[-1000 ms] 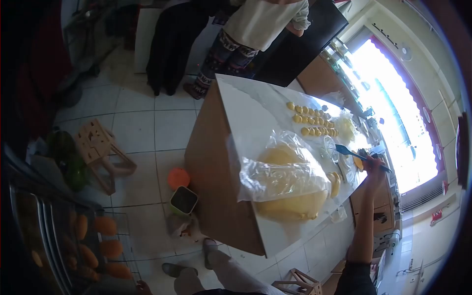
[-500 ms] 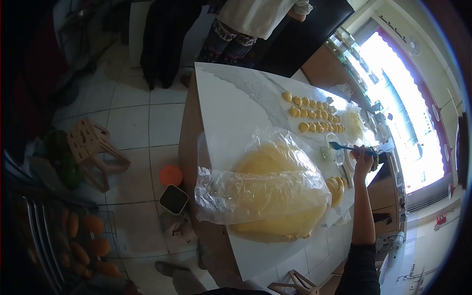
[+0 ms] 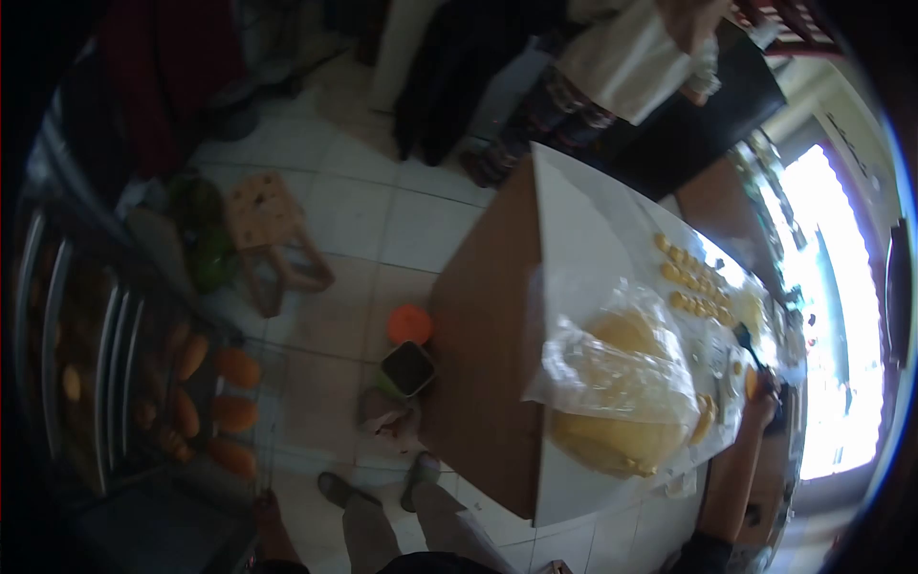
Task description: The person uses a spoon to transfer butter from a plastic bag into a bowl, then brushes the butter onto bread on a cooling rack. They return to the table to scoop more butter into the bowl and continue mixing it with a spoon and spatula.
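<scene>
My right hand (image 3: 762, 386) is closed around the handle of a blue brush (image 3: 747, 337) at the table's far side. Its head points toward the rows of small yellow dough pieces (image 3: 693, 279). Nearer to me, a large yellow dough mound (image 3: 607, 442) lies under clear plastic film (image 3: 612, 368). A smaller yellow dough piece (image 3: 705, 419) sits between the mound and my right hand. Low at the left, my left hand (image 3: 267, 505) is beside a dark metal rack (image 3: 113, 383); its fingers are too dark and blurred to make out.
Orange-brown baked pieces (image 3: 234, 413) rest on the rack. A wooden stool (image 3: 266, 212), an orange round object (image 3: 409, 325) and a dark-topped bin (image 3: 407, 369) stand on the tiled floor beside the table (image 3: 583, 206). Two people stand beyond; one wears a light top (image 3: 626, 62).
My view has swung left and down, so the table now appears farther right and more of the rack shows. My left hand has come into view. The brush remains in my right hand.
</scene>
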A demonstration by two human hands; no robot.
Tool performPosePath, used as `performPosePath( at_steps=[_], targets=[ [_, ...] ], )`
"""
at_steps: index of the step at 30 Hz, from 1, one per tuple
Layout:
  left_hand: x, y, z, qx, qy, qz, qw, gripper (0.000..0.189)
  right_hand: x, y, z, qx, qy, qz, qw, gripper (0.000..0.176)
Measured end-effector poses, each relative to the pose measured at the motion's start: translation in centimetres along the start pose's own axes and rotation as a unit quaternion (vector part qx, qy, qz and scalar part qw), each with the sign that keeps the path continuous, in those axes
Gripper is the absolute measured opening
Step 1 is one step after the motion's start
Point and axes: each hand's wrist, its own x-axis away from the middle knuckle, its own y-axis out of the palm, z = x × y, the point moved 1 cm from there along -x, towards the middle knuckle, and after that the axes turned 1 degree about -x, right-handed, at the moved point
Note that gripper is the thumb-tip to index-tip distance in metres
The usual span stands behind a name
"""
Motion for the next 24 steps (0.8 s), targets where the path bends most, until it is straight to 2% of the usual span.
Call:
performPosePath(
  at_steps=[1, 2, 3, 4, 5, 7, 9, 10, 11, 12, 13, 14, 16, 17, 19, 21, 22, 24],
  targets=[
    [0.4, -0.2, 0.0, 0.014, 0.024, 0.026, 0.999, 0.014, 0.2, -1.0, 0.0, -0.077, 0.046, -0.081, 0.993, 0.029],
    [0.7, -0.2, 0.0, -0.021, 0.02, 0.063, 0.998, 0.014, -0.5, -5.0, -3.6, 0.019, 0.094, -0.116, 0.989, 0.033],
    [0.7, -0.7, 0.0, -0.008, 0.015, 0.085, 0.996, 0.015, -0.1, -3.4, -1.6, -0.404, 0.149, -0.047, 0.901, 0.034],
    [0.3, -1.3, -0.6, -0.027, -0.01, -0.038, 0.999, 0.016, 0.4, -3.1, 0.4, -0.468, 0.037, -0.034, 0.882, 0.035],
    [-0.5, -2.7, 0.3, -0.051, -0.03, -0.159, 0.986, 0.018, -0.5, -5.9, -0.5, -0.388, 0.053, -0.027, 0.92, 0.034],
    [1.3, -2.1, -0.3, -0.07, -0.032, -0.196, 0.977, 0.021, -3.0, -14.1, -8.7, -0.236, 0.11, 0.001, 0.965, 0.032],
    [5.6, 1.0, -1.5, -0.072, -0.022, -0.049, 0.996, 0.026, -4.5, -21.4, -18.3, -0.203, 0.118, 0.005, 0.972, 0.03],
    [5.0, 0.1, -1.0, -0.062, -0.05, -0.097, 0.992, 0.027, -4.1, -23.0, -22.4, -0.216, 0.105, 0.001, 0.971, 0.03],
    [4.1, -0.5, -1.1, -0.05, -0.082, -0.149, 0.984, 0.029, -3.5, -23.7, -26.4, -0.631, 0.119, -0.097, 0.76, 0.031],
    [4.7, 0.0, -1.2, -0.038, -0.076, -0.148, 0.985, 0.029, -2.7, -24.4, -30.4, -0.9, 0.107, -0.18, 0.382, 0.031],
    [5.1, 0.5, -1.4, -0.06, -0.07, -0.092, 0.991, 0.029, -1.7, -25.3, -34.1, -0.967, 0.074, -0.231, -0.078, 0.032],
    [5.8, 0.8, -1.6, -0.086, -0.065, -0.033, 0.994, 0.031, -0.4, -26.3, -37.9, -0.966, 0.068, -0.238, -0.079, 0.032],
    [5.8, 0.7, -1.5, -0.087, -0.072, -0.019, 0.993, 0.031, 3.1, -26.8, -45.4, -0.913, 0.281, -0.293, -0.023, 0.02],
    [5.5, 0.6, -1.4, -0.093, -0.083, -0.008, 0.992, 0.032, 4.6, -26.0, -48.2, -0.885, 0.32, -0.326, 0.089, 0.017],
    [5.6, 0.3, -1.2, -0.097, -0.068, 0.016, 0.993, 0.032, 6.8, -25.8, -54.1, -0.836, 0.403, -0.365, 0.078, 0.015],
    [6.1, 0.4, -1.2, -0.113, -0.068, 0.005, 0.991, 0.033, 9.2, -25.0, -59.3, -0.826, 0.425, -0.363, 0.074, 0.016],
    [6.2, 0.4, -1.3, -0.127, -0.06, 0.035, 0.99, 0.034, 10.0, -25.0, -61.5, -0.821, 0.424, -0.376, 0.073, 0.016],
    [6.3, 0.4, -1.5, -0.142, -0.041, 0.054, 0.988, 0.034, 10.9, -25.0, -66.3, -0.832, 0.37, -0.393, 0.129, 0.015]
  ],
)
